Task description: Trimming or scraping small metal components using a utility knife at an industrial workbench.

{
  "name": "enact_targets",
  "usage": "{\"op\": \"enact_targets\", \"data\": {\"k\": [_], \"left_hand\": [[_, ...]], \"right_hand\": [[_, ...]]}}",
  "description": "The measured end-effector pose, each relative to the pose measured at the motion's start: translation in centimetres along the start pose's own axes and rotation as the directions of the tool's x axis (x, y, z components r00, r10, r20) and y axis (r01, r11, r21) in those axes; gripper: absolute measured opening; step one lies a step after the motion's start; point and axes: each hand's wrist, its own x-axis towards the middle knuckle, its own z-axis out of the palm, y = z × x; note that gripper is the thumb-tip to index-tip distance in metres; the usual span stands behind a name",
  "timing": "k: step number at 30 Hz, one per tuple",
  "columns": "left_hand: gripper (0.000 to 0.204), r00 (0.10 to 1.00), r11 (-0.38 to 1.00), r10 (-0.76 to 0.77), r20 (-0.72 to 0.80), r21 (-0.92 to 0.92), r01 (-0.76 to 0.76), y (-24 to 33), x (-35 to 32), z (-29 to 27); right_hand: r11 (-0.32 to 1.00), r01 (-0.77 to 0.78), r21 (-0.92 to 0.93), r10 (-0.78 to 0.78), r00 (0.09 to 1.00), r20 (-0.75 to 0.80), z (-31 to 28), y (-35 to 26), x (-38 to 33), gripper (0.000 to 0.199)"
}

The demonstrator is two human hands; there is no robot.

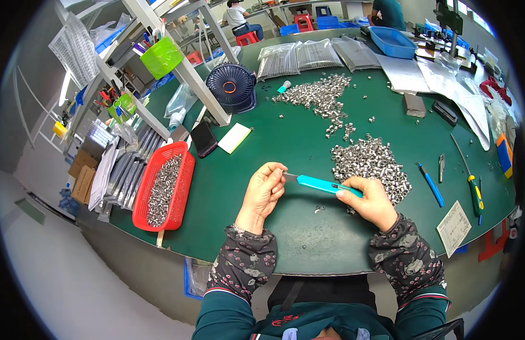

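My right hand (pixel 371 202) is wrapped round a teal utility knife (pixel 319 184), its thumb lying along the handle. The bare blade (pixel 291 177) points left and reaches the fingertips of my left hand (pixel 263 192). Thumb and forefinger of that hand are pinched together on a small metal ring, mostly hidden by the fingers. Just beyond my right hand lies a heap of short silvery metal rings (pixel 367 164) on the green table (pixel 285 141). A second, looser heap of metal rings (pixel 319 96) spreads farther back.
At left stands a red basket (pixel 189 175) of small metal parts. A phone (pixel 203 139), yellow notepad (pixel 235 138) and dark fan (pixel 232 85) sit beyond it. Right of the heap lie a blue pen-like tool (pixel 430 184), a screwdriver (pixel 475 195) and a paper slip (pixel 454 228). Bagged tubes (pixel 319 54) line the back.
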Motion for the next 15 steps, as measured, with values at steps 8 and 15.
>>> {"op": "enact_targets", "data": {"k": [8,15], "left_hand": [[0.013,0.999,0.999,0.004,-0.05,0.037,-0.003,-0.15,-0.08,0.18],[0.015,0.995,0.996,0.01,-0.101,0.094,-0.001,-0.05,-0.11,0.72]], "right_hand": [[0.993,0.042,-0.114,-0.051,0.996,-0.072,0.29,-0.34,-0.18,0.028],[0.961,0.139,-0.238,-0.183,0.968,-0.174,0.54,-0.35,-0.43,0.026]]}}
